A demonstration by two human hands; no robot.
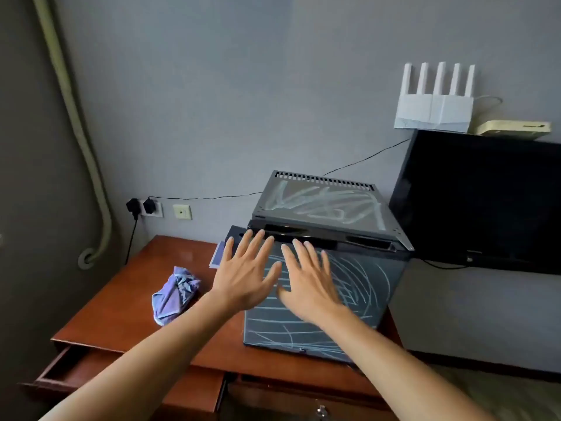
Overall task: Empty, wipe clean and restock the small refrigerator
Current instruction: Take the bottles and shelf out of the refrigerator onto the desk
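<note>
Reaching with fingers spread and holding nothing, the left hand (247,276) and right hand (309,282) hover before the closed, smeared refrigerator (321,268) on the bench (127,299), cloth (174,294) idle, so emptying and wiping seemingly remain.

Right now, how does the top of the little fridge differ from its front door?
The fridge top is light grey metal with a row of vent slots along its back edge; the fridge door is darker and unslotted. The top carries broad smeared white streaks, the door thin curved white lines. Both open hands, left hand and right hand, are spread in front of the door, none over the top. Both surfaces are marked white.
</note>
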